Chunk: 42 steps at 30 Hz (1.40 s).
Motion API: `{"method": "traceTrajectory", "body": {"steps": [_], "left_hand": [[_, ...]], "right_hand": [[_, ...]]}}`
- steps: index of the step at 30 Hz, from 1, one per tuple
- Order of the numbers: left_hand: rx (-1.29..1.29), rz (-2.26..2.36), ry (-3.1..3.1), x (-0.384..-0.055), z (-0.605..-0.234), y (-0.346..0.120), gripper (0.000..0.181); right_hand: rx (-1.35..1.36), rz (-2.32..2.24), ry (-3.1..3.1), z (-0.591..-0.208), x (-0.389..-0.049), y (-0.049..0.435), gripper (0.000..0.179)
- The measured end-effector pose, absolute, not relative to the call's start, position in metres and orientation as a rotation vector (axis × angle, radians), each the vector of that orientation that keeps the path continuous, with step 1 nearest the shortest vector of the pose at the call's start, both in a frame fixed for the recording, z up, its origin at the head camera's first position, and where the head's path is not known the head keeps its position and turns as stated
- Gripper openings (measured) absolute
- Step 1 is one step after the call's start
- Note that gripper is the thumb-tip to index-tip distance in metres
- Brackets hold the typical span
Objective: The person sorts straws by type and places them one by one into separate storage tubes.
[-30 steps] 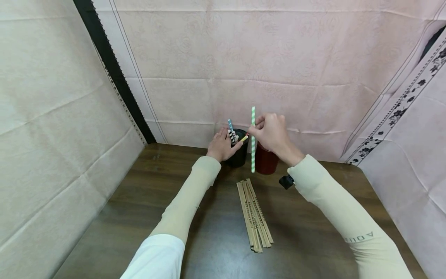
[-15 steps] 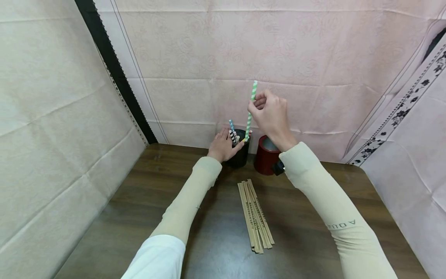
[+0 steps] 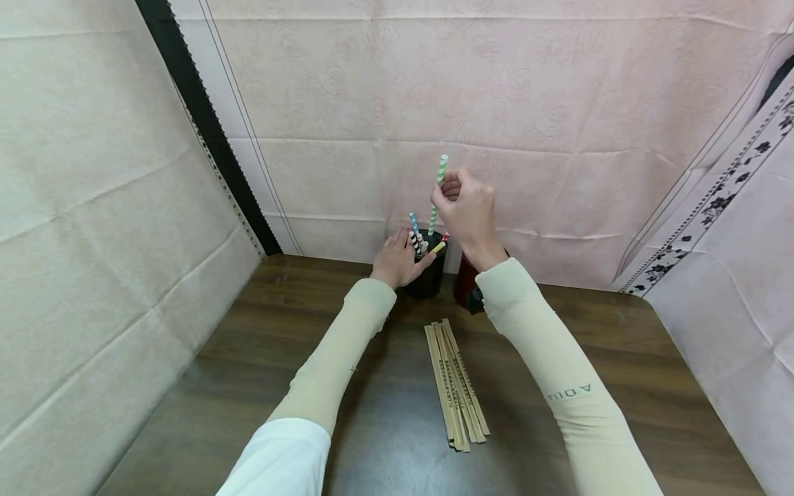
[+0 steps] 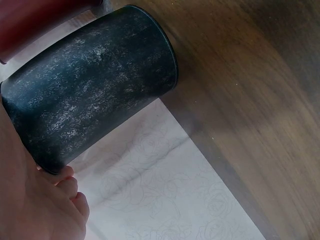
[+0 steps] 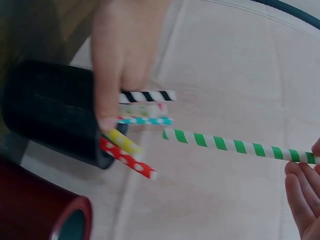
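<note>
The right hand (image 3: 469, 210) pinches the green straw (image 5: 230, 145) well up its length, its lower tip hanging just above the mouth of the black cup (image 3: 428, 281), not yet inside. The left hand (image 3: 395, 262) grips that cup's rim from the left, thumb on the near side. The right grip should probably be light, since the straw looks like paper and could crease; the tip seems best aimed at the gap between the blue straw (image 5: 145, 121) and yellow straw (image 5: 122, 141), clear of the thumb. The straws are slim tubes, green in spiral stripes, blue in dots. The black cup is straight-sided with a mottled sheen; the red cup (image 3: 464, 284), just right, is round and smooth. Flat, tan, printed strips (image 3: 455, 386) lie near on the wood-grain surface (image 3: 248, 386).
</note>
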<state>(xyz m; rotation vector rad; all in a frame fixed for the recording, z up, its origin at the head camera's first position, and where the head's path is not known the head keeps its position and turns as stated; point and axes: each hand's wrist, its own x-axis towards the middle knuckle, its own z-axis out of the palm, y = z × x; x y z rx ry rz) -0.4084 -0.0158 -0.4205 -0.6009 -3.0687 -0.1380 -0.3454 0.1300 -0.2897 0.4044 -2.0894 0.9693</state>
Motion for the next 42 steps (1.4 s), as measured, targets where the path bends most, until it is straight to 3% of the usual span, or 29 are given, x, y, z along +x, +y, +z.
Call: {"method": "traceTrajectory", "body": {"steps": [11,17,21,30,42], "left_hand": [[-0.588,-0.090,-3.074,-0.404,-0.419,-0.015,0.097],[-0.623,-0.087,-3.069,-0.403,-0.420,-0.012,0.097],[-0.596,-0.103,-3.056,-0.406,-0.421,-0.014,0.097],[-0.605,-0.100,-3.041,-0.408,-0.420,-0.015,0.097],[-0.613,-0.116,-3.016,-0.405,-0.419,-0.015,0.095]], "right_hand": [[0.377,0.952,-2.153,-0.329,-0.362,0.126,0.017],[0.237,0.941,-2.337,-0.344,-0.363,0.135,0.036],[0.235,0.928,-2.365,-0.342,-0.363,0.144,0.047],[0.297,0.898,-2.441,-0.322,-0.357,0.173,0.049],[0.430,0.574,-2.837,-0.305,-0.344,0.225,0.073]]}}
